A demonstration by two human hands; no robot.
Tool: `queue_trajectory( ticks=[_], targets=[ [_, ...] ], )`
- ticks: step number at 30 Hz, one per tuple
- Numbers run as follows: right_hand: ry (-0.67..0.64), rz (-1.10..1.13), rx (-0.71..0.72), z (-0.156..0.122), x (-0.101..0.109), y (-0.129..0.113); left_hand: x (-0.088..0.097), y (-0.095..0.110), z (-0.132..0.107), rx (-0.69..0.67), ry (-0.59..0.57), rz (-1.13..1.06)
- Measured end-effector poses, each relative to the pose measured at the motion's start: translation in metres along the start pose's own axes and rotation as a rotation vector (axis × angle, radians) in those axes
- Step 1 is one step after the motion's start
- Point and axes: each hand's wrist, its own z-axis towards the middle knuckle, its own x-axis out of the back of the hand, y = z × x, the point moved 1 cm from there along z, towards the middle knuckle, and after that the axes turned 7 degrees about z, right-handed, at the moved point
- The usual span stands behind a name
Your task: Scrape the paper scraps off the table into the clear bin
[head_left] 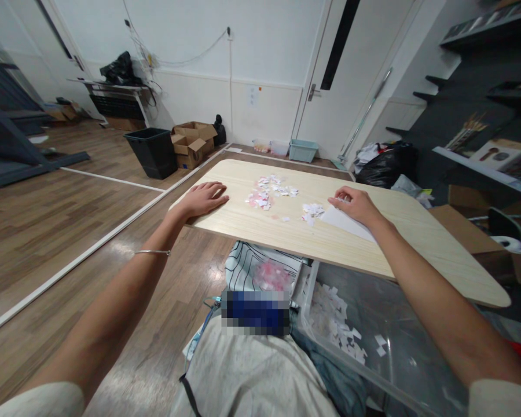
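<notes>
L hand [203, 200] flat, fingers spread on table [417, 237] edge, R hand [355, 205] pinching white paper sheet [345, 222], paper scraps [271, 191] btwn hands

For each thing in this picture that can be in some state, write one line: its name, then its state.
left hand: flat, palm down on the table edge, holding nothing
right hand: fingers curled on the white sheet
white sheet: lying flat under the right hand
paper scraps: torn small, scattered on the table
table: level
clear bin: open, with white scraps inside
door: shut
</notes>
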Motion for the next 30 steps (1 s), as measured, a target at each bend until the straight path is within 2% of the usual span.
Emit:
queue_trajectory(
  ticks=[9,16,22,30],
  targets=[
    [0.055,0.036,0.028,-0.0002,-0.0005,-0.0006,-0.0013,-0.0017,0.0013,-0.007,-0.002,-0.011],
    [-0.031,0.040,0.049,0.0004,-0.0039,-0.0028,-0.0029,-0.0030,0.0018,-0.012,0.018,-0.023],
    [-0.007,0.045,0.043,0.0003,-0.0043,-0.0026,-0.0018,-0.0016,0.0010,-0.009,0.027,-0.031],
    [-0.047,0.036,0.036,0.0004,-0.0055,-0.0053,0.0000,-0.0001,0.0002,-0.016,0.002,-0.015]
  ],
)
